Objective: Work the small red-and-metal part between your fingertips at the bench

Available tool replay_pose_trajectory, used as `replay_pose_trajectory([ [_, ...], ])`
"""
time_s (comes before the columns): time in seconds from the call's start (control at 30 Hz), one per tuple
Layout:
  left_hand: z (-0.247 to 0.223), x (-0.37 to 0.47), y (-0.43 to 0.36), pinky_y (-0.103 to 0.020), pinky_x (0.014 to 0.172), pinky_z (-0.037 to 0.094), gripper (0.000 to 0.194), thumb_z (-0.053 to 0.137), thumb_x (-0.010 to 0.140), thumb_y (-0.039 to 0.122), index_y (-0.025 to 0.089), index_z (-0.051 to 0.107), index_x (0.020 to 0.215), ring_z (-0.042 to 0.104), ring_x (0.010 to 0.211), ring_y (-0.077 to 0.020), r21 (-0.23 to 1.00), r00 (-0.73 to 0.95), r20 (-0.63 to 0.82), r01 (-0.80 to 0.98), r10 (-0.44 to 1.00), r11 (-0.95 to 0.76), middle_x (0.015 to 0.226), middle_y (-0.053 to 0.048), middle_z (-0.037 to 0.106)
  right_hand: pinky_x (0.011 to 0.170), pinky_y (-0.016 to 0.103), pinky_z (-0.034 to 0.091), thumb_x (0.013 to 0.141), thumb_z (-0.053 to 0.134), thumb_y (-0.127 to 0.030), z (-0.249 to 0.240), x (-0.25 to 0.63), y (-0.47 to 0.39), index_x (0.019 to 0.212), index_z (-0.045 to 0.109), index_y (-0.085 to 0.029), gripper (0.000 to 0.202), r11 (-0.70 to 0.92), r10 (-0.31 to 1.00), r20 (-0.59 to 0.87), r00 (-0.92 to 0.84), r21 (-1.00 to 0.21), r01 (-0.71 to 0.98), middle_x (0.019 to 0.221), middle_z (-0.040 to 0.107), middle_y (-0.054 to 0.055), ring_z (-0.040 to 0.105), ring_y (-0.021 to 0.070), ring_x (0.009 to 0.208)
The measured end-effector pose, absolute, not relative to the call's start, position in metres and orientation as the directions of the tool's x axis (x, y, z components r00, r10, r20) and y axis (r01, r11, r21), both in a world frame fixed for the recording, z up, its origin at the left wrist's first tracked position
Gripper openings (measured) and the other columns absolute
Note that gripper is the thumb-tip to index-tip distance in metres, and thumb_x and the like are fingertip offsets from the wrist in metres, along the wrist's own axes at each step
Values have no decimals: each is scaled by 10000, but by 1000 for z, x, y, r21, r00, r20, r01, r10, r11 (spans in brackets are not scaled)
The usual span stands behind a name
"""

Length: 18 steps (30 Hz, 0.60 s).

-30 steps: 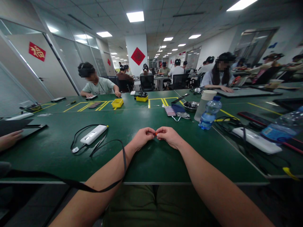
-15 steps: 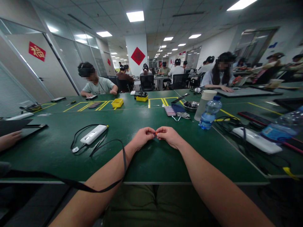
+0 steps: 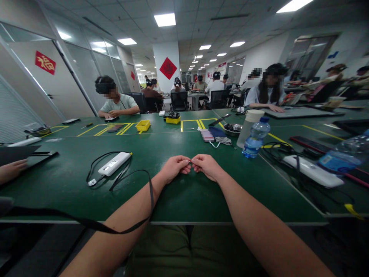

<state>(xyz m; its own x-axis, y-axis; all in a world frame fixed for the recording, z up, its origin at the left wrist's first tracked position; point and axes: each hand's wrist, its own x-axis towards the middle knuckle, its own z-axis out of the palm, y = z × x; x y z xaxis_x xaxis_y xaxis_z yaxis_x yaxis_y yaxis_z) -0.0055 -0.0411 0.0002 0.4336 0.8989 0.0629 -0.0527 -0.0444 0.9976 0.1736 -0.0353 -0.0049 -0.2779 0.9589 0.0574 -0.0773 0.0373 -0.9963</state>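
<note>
My left hand (image 3: 176, 167) and my right hand (image 3: 206, 166) meet fingertip to fingertip just above the green table (image 3: 190, 204). Both are closed in a pinch on a tiny dark object (image 3: 190, 163), mostly covered by the fingers and too small to name. A black strap (image 3: 152, 190) crosses my left forearm. Left of that forearm lies a white power bank (image 3: 114, 164) with a black cable around it.
Right of my hands stand a blue water bottle (image 3: 256, 137) and a pale tumbler (image 3: 243, 129). Farther back are a metal bowl (image 3: 233, 130) and yellow trays (image 3: 143, 125). Another person's hand (image 3: 13, 171) rests on a dark device at the left. People sit across the table.
My fingertips have shifted slightly around the tiny object; the red-orange spot seen between them earlier no longer shows. Across the table, the person at left has brought their hands together.
</note>
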Motion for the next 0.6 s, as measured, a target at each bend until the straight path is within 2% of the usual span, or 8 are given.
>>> replay_pose_trajectory([
  [0.2,1,-5,-40,-205,568,487,324,545,819,397,105,608,943,601,587,-92,998,457,17,-54,890,9,749,-74,656,445,188,411,667,722,-358,-1,174,-37,724,598,-138,259,-27,948,16,-317,-991,-129,551,582,-5,522,75,474],
  [0.37,3,-6,-41,-187,539,469,323,553,815,401,100,602,921,603,572,-92,993,470,13,-111,882,44,734,-75,659,433,183,412,697,709,-350,1,172,-41,735,566,-141,256,-162,906,-59,-419,-964,-213,592,590,-3,514,66,461],
  [0.6,8,0,-50,-156,498,446,307,574,809,398,106,581,906,581,520,-71,957,503,47,-269,863,105,694,-57,646,387,143,352,731,680,-377,1,172,-41,695,512,-154,281,-233,840,13,-542,-894,-382,569,546,-36,435,31,401],
])
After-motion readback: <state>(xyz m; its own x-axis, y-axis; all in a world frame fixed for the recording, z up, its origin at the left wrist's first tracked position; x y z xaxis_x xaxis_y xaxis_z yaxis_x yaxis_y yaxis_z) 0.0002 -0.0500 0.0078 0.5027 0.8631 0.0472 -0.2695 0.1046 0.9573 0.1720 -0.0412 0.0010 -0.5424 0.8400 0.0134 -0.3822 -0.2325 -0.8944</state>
